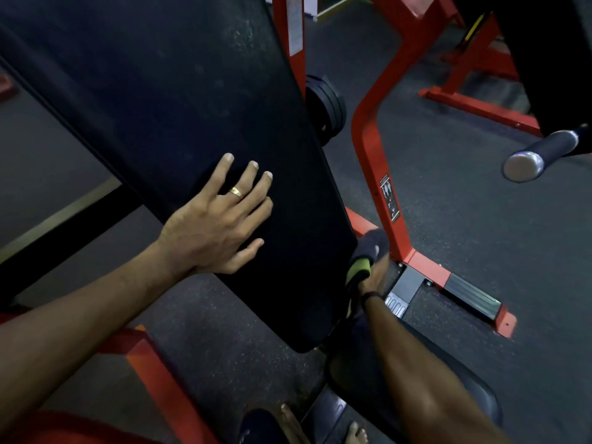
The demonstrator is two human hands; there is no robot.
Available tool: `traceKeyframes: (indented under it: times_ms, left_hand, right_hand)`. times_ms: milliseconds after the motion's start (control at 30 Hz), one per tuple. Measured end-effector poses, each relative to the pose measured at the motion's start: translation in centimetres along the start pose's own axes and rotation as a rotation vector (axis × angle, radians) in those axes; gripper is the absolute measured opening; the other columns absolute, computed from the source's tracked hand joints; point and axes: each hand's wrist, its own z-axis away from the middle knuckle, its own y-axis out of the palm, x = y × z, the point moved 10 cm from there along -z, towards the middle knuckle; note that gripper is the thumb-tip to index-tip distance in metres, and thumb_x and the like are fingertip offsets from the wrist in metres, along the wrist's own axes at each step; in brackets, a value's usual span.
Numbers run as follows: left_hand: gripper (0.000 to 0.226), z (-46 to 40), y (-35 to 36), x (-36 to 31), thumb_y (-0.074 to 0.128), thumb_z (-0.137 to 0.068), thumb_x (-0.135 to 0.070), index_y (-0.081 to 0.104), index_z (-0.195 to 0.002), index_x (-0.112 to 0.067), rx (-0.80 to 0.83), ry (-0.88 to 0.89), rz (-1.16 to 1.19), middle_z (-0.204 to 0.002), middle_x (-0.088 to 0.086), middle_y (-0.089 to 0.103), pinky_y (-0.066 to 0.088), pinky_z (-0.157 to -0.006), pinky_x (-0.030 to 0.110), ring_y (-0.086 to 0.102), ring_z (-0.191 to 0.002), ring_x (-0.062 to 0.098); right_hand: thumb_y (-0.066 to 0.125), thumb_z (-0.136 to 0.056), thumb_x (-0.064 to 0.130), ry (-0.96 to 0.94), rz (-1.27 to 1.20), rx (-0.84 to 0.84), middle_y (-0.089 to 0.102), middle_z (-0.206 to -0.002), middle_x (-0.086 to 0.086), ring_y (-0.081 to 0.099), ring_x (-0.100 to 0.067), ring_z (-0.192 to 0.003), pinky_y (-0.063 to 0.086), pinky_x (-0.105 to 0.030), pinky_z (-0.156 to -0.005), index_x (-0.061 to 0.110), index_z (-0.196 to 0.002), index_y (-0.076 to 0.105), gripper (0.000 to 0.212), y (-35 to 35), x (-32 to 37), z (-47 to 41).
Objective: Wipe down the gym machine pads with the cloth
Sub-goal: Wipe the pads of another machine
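The left hand [217, 219] lay flat, fingers spread, on the long black padded backrest [179, 123]. Beside the pad's right edge, the right hand [373, 277] gripped a dark grey and green cloth [363, 257] against it, arm extended downward.

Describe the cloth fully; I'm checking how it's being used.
The cloth is dark grey with a yellow-green patch, soft and bunched. The right hand grips it, fingers mostly hidden, against the lower right edge of the long black pad, low beside the red frame. Most of it is hidden behind that edge. The left hand lies flat on the pad, away from the cloth.
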Motion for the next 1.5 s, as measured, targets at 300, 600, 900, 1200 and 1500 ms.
traceKeyframes:
  times_ms: [300,600,900,1200,1500]
  left_hand:
    - [0.066,-0.2,-0.6,-0.1,0.036,-0.096,-0.053,0.053,-0.132,-0.001,-0.039,0.007,0.02,-0.153,0.028,0.036,0.017,-0.116,0.068,0.034,-0.141,0.047]
    - [0.065,-0.3,-0.4,0.1,0.037,-0.096,-0.054,0.054,-0.131,-0.001,-0.04,-0.005,0.02,-0.152,0.028,0.037,0.018,-0.116,0.068,0.035,-0.141,0.046]
    - [0.075,-0.3,-0.9,0.3,0.03,-0.1,-0.061,0.052,-0.136,0.001,-0.085,-0.036,0.021,-0.153,0.028,0.038,0.022,-0.116,0.065,0.039,-0.14,0.044]
    - [0.084,-0.1,-1.6,0.7,0.028,-0.1,-0.067,0.033,-0.151,0.0,-0.144,-0.075,0.085,-0.157,0.029,0.03,0.027,-0.116,0.061,0.042,-0.139,0.043]
    - [0.086,0.0,-1.4,0.4,0.028,-0.099,-0.069,0.036,-0.149,0.0,-0.154,-0.055,0.047,-0.153,0.028,0.038,0.028,-0.116,0.061,0.044,-0.137,0.042]
  right_hand:
    - [0.046,-0.104,0.039,-0.729,-0.025,0.137,0.062,-0.134,-0.007,0.056,-0.02,-0.122,0.041,-0.025,-0.095,0.016,-0.138,0.052,0.041,8.2,24.2,6.2]
    - [0.023,-0.077,0.095,-0.448,0.193,0.1,0.053,-0.136,-0.016,0.05,-0.025,-0.125,0.041,-0.046,-0.107,0.008,-0.14,0.047,0.11,0.9,3.8,-0.8]
    - [0.049,-0.097,0.054,-0.705,0.068,-0.107,0.055,-0.121,-0.015,0.054,-0.031,-0.112,0.047,-0.051,-0.093,0.005,-0.127,0.056,0.058,4.7,13.8,9.0]
    - [0.037,-0.095,0.071,-0.784,0.294,0.072,0.045,-0.123,-0.01,0.055,-0.03,-0.104,0.049,-0.041,-0.08,0.021,-0.128,0.042,0.06,1.7,1.0,10.5]
    - [0.061,-0.096,0.041,-0.251,0.24,-0.142,0.041,-0.142,-0.024,0.045,-0.046,-0.129,0.043,-0.056,-0.104,0.02,-0.155,0.028,0.07,0.7,2.1,1.2]
